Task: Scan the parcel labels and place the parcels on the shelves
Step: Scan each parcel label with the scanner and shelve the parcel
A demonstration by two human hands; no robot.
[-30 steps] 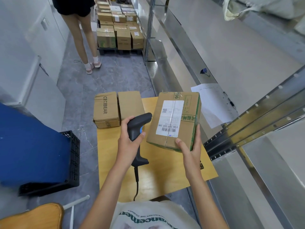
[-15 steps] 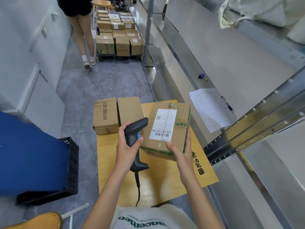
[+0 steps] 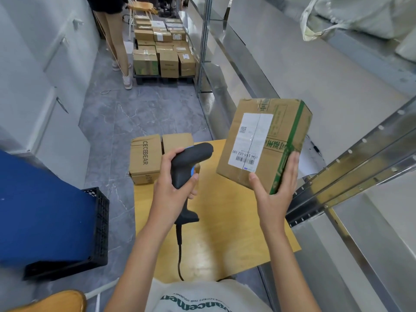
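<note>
My right hand [image 3: 275,194] holds a cardboard parcel [image 3: 283,140] with green tape by its lower corner, lifted above the wooden table [image 3: 225,233] and tilted toward the metal shelves [image 3: 351,163] on the right. Its white barcode label [image 3: 252,143] faces me. My left hand [image 3: 172,188] grips a black handheld scanner [image 3: 188,161], its head pointing right toward the parcel, its cable hanging down over the table. Two more brown parcels, one marked CECEBEAR [image 3: 145,158], the other [image 3: 177,141] beside it, sit at the table's far left corner.
A black crate [image 3: 99,226] with blue material stands on the floor at left. White cabinets line the left wall. A pallet of several stacked boxes [image 3: 162,55] sits down the aisle, a person's legs [image 3: 117,41] beside it. A pale sack [image 3: 360,16] lies on an upper shelf.
My right hand has lifted the parcel up and to the right, away from the scanner and toward the shelves. My left hand stays over the table with the scanner.
</note>
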